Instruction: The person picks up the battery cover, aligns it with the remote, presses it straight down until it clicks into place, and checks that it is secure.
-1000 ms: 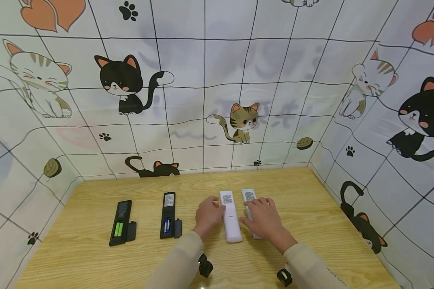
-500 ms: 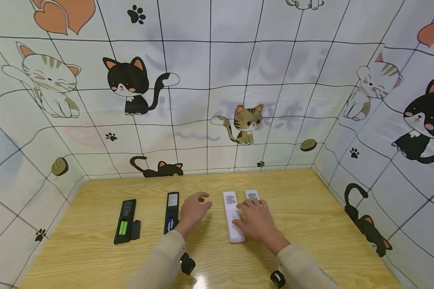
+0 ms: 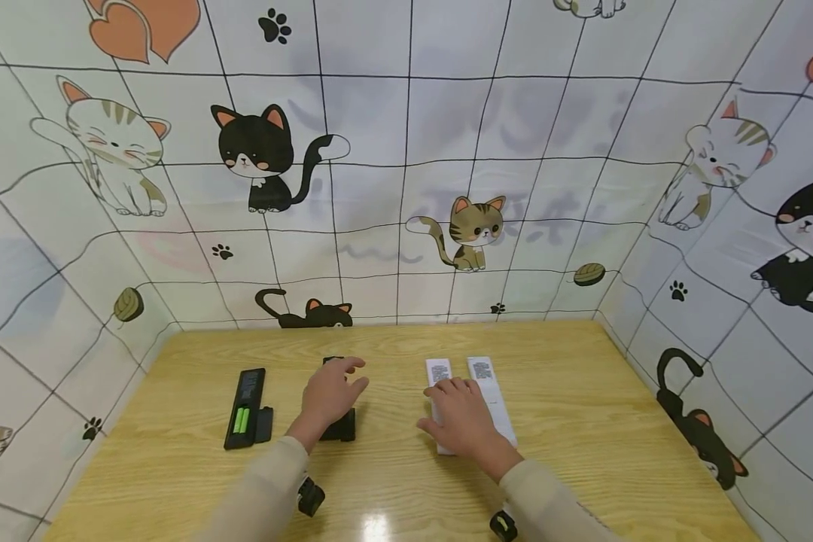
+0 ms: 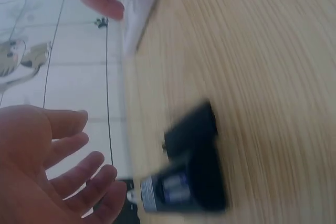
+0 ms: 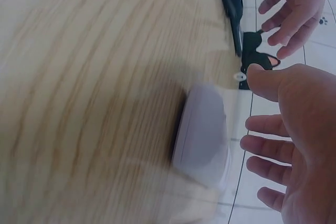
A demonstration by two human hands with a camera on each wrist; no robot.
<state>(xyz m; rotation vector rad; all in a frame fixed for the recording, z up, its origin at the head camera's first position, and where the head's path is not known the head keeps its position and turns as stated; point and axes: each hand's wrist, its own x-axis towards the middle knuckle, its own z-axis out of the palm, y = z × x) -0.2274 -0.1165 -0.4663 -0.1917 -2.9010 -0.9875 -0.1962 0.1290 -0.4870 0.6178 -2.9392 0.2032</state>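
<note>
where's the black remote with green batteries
The black remote with green batteries lies at left in the head view, on the wooden table beside a small black cover.

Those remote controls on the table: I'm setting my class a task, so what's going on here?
A person's left hand hovers over a black remote control with its battery cover off at its side. The right hand is over one white remote control; a second white remote control lies to its right. Neither hand grips anything. Another black remote control, far left, shows two green batteries, its own cover beside it.
</note>
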